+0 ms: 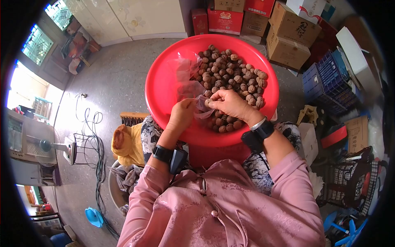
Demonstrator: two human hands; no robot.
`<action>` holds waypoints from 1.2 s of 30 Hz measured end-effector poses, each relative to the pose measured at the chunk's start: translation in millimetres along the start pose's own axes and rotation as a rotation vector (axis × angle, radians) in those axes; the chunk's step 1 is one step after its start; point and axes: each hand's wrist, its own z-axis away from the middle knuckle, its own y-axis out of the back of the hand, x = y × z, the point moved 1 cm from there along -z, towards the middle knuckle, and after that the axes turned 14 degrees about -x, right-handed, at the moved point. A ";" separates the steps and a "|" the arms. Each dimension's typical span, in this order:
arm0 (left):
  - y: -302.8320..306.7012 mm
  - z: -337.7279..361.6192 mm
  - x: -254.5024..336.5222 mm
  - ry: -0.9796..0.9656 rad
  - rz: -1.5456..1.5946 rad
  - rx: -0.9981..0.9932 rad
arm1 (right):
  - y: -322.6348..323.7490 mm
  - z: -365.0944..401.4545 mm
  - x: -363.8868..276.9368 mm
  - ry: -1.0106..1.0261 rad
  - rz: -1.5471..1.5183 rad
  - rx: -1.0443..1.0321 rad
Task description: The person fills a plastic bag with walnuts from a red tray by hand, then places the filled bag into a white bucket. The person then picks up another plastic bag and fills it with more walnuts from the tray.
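at frame centre, left hand (181, 116) pinches the bag (200, 112), right hand (233, 105) pinches a walnut (208, 103); the limp bag may fold, making the walnut slip.

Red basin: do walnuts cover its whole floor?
No, the walnuts lie mostly toward the picture's right, while the red basin shows bare floor at left.

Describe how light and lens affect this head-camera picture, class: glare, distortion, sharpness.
Head view: daylight nearly bleaches the doorway at picture left and glares on the floor; the lens curves the lower edge of the cupboard and leaves black corners; the walnuts look distinct.
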 end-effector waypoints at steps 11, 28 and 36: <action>-0.1 -1.5 -3.9 0.061 0.120 -0.060 | 32.0 20.4 2.8 0.012 0.439 0.059; 1.1 -1.9 -3.2 0.046 0.045 -0.090 | -2.1 38.7 1.0 -0.338 1.084 -0.339; 1.0 -7.0 -10.8 0.016 0.081 -0.104 | -9.7 29.4 16.5 -0.384 0.810 -0.177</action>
